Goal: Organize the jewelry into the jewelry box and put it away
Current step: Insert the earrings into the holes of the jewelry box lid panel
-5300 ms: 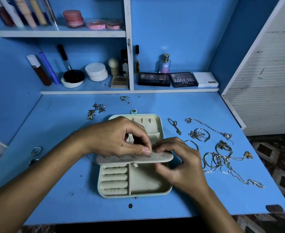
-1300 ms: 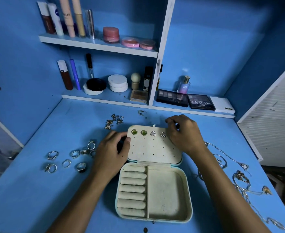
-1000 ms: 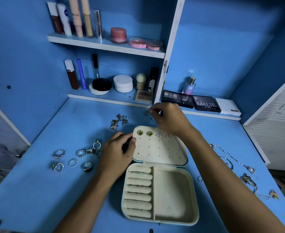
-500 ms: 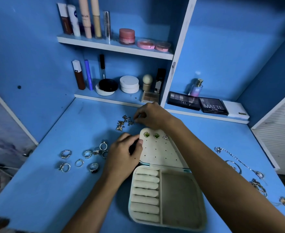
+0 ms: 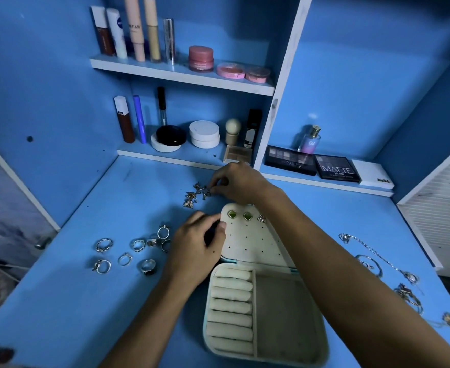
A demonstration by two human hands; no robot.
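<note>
A cream jewelry box [image 5: 293, 314] lies open on the blue desk, its ring rolls bare. The perforated earring panel [image 5: 247, 243] stands tilted behind the tray and carries green and silver studs along its top row. My left hand [image 5: 197, 248] grips the panel's left edge with thumb and fingers. My right hand [image 5: 237, 181] reaches past the panel and pinches at a small pile of earrings [image 5: 196, 195] on the desk. Several rings [image 5: 136, 251] lie loose to the left. Chains and bangles [image 5: 383, 269] lie to the right.
Two shelves at the back hold cosmetics: tubes [image 5: 136, 30], pink jars [image 5: 201, 58], compacts [image 5: 204, 134], a perfume bottle [image 5: 310, 139] and eyeshadow palettes [image 5: 336, 168]. A white slatted panel [image 5: 441, 208] borders the desk on the right.
The right hand left the panel's top right corner and moved up and left to the earring pile. The left hand stayed on the panel's edge. The camera turned left.
</note>
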